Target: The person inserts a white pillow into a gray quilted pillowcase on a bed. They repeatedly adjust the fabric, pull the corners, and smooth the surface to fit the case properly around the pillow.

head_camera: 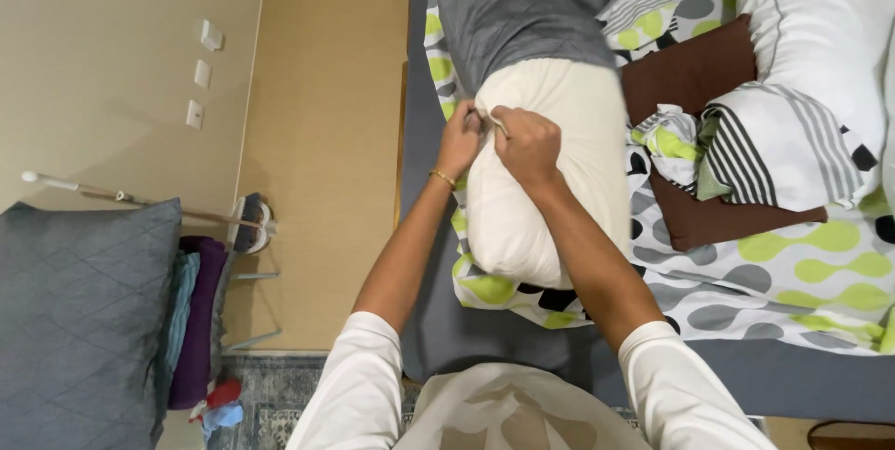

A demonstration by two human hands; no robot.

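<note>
Head view: left hand (459, 140) and right hand (528, 144), fingers pinched shut, grip cream pillow (550, 180) half inside grey quilted pillowcase (508, 7).

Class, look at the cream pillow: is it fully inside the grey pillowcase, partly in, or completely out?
Partly in. The grey pillowcase covers only the far end of the cream pillow; the near part is bare, where both hands grip it.

Both arms reach toward twelve o'clock, left hand (459, 140) and right hand (528, 144) side by side, fingers pinched closed.
</note>
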